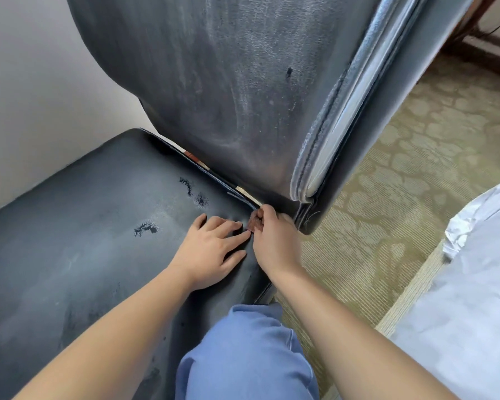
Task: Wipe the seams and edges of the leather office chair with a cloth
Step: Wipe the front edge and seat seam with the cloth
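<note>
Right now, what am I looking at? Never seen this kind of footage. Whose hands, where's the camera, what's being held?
There is no machine here: this is one picture from a wide-angle camera worn on a person's head, looking forward and down at their own bare hands. The big dark shape is a worn leather chair: the seat lies low on the left, the backrest rises above it. The left hand lies flat on the seat near its back corner. The right hand pinches a small brown cloth and presses it where seat and backrest meet. Below is the person's knee in blue fabric. To the right are patterned carpet and something white, perhaps bedding.
</note>
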